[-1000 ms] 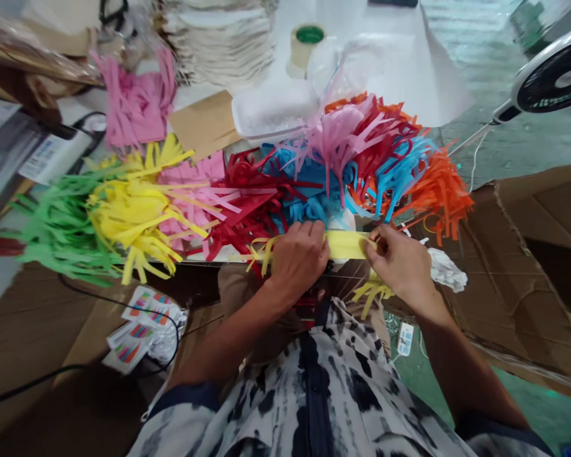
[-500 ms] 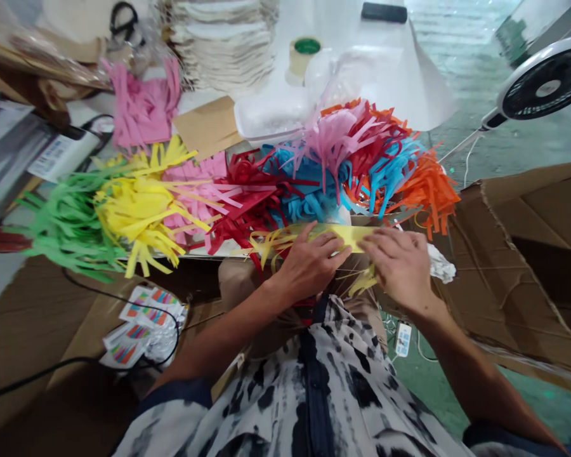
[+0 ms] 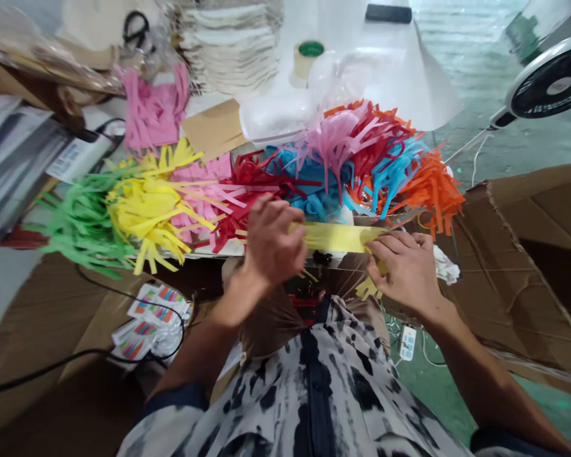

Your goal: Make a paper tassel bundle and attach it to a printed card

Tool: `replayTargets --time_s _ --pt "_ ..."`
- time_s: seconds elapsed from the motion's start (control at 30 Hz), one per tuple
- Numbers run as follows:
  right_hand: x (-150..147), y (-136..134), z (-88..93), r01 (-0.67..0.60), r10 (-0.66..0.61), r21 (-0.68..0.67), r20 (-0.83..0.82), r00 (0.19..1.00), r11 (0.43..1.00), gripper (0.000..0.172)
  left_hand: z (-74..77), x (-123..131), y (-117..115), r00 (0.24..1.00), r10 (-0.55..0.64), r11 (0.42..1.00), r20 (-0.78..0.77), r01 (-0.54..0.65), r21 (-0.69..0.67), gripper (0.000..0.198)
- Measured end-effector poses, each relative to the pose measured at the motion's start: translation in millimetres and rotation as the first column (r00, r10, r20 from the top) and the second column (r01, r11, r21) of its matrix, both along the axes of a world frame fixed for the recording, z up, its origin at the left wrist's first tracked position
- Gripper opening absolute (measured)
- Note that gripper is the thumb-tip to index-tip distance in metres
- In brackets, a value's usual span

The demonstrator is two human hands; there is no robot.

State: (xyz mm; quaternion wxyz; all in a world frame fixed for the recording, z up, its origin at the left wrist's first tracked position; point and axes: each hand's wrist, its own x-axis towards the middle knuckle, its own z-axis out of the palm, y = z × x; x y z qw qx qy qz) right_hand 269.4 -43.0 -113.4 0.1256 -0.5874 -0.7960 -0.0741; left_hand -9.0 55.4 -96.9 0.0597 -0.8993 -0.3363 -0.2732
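A yellow fringed paper strip [image 3: 335,237] stretches flat between my two hands at the table's near edge. My left hand [image 3: 276,240] is closed around its left end, fingers curled into a fist. At the other end, my right hand [image 3: 404,263] pinches the strip, thumb below and fingers on top. A loose yellow piece [image 3: 368,289] hangs under the right hand. Just beyond my hands lie fringed tassels: red [image 3: 247,171], blue [image 3: 309,174], pale pink [image 3: 340,136] and orange [image 3: 438,190]. Farther left are yellow tassels [image 3: 145,206] and a green one [image 3: 83,219].
A tape roll [image 3: 309,60], a white tray [image 3: 276,117] and brown card [image 3: 214,130] lie at the back beside stacked pale sheets [image 3: 235,47]. An open cardboard box [image 3: 523,254] and a fan [image 3: 552,82] stand right. Printed cards [image 3: 143,324] sit lower left.
My left hand has risen and moved left, closing into a fist on the strip's end. The strip now shows longer and straighter between the hands. My right hand stays nearly in place.
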Motion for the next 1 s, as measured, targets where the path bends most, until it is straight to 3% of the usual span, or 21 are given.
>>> replayTargets --time_s 0.1,0.2,0.3,0.43,0.57,0.7,1.0 --pt "-1.6 2.4 2.7 -0.014 0.015 -0.022 0.051 0.999 1.000 0.019 -10.2 34.5 -13.1 0.968 -0.247 0.966 -0.049 0.242 -0.087 0.018" --pt "-2.2 3.9 4.2 -0.007 0.010 -0.038 0.087 0.996 0.999 0.019 -26.6 55.8 -15.1 0.952 -0.283 0.948 -0.118 0.259 -0.183 0.018" --pt "-3.5 5.5 3.6 -0.006 0.009 -0.036 0.090 0.996 0.999 0.018 -34.8 60.3 -10.1 0.955 -0.254 0.954 -0.153 0.221 -0.201 0.013" --pt "-3.7 10.3 1.1 0.046 -0.045 -0.021 0.046 0.998 0.999 0.021 -32.2 55.0 -6.1 0.977 -0.189 0.959 -0.100 0.162 -0.231 0.015" --pt "0.4 20.5 0.1 0.137 -0.143 -0.097 -0.055 0.988 0.986 0.027 -28.8 45.8 -3.4 0.999 -0.032 0.944 -0.017 0.024 -0.330 0.025" --pt "4.0 34.9 -1.5 0.214 -0.221 -0.175 -0.025 0.975 0.961 0.028 -28.1 42.5 0.6 0.994 0.102 0.927 -0.043 -0.111 -0.359 0.024" --pt "5.6 53.5 -4.5 0.248 -0.227 -0.211 0.117 0.967 0.946 0.031 -27.0 50.5 6.3 0.979 0.121 0.929 -0.163 -0.170 -0.328 0.019"
